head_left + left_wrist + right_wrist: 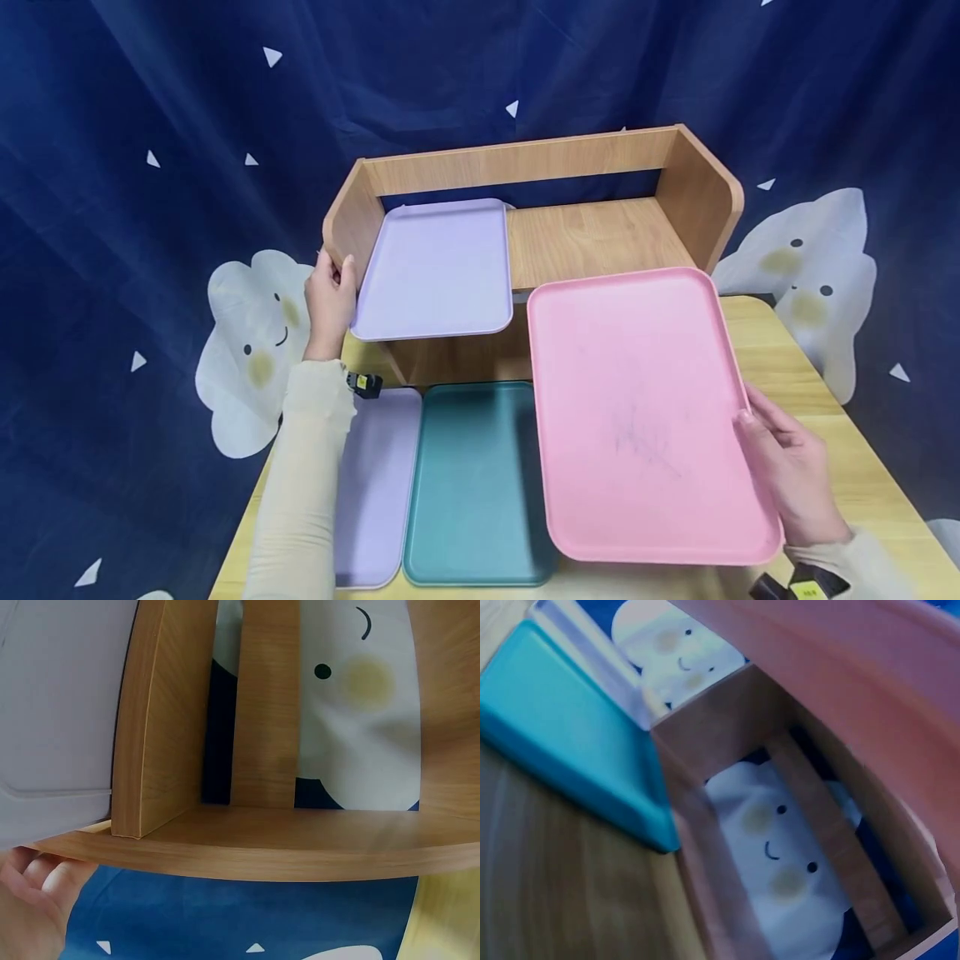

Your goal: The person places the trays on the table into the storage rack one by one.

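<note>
One pink tray (648, 417) points longways forward, the right hand (791, 467) pinching its right edge, the left hand (330, 307) gripping the wooden shelf (600, 237)

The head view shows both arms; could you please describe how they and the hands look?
The left sleeve and right sleeve are cream, without visible print. The left hand and right hand wear no gloves. The left wrist device and right wrist device are small, black and marked in yellow.
</note>
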Demonstrator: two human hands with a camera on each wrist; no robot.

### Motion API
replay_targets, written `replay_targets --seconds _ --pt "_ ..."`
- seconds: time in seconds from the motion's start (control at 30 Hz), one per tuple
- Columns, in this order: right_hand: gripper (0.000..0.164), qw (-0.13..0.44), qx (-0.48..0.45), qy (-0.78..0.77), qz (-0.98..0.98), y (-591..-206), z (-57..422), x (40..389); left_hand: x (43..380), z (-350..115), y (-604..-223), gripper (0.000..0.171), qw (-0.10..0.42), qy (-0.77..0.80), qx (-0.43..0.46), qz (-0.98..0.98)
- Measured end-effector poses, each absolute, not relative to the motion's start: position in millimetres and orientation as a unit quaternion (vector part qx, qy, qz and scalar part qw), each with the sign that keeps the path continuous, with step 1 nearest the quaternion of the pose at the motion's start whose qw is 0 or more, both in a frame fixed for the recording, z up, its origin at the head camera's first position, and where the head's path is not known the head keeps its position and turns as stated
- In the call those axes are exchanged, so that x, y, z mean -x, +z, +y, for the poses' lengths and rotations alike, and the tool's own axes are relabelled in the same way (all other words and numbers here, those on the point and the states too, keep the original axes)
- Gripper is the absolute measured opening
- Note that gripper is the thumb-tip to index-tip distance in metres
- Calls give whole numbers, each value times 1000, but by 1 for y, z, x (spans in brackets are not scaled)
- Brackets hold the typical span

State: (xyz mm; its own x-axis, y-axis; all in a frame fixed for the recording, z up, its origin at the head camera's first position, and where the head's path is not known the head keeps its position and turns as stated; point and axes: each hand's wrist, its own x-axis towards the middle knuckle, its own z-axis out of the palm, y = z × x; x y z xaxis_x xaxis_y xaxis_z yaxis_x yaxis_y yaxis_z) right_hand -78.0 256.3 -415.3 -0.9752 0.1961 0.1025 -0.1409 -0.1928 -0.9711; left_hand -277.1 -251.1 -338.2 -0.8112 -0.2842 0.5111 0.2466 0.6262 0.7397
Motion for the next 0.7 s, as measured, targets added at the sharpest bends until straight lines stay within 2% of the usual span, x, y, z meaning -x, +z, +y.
replay_targets --seconds 0.4,0.7 --pt "39 52 -32 839 -541 -383 263 105 278 -252 -339 39 308 -425 -10 -851" --pt "35 14 -7 848 -531 -361 262 131 277 -252 -340 39 301 -430 -8 -851"
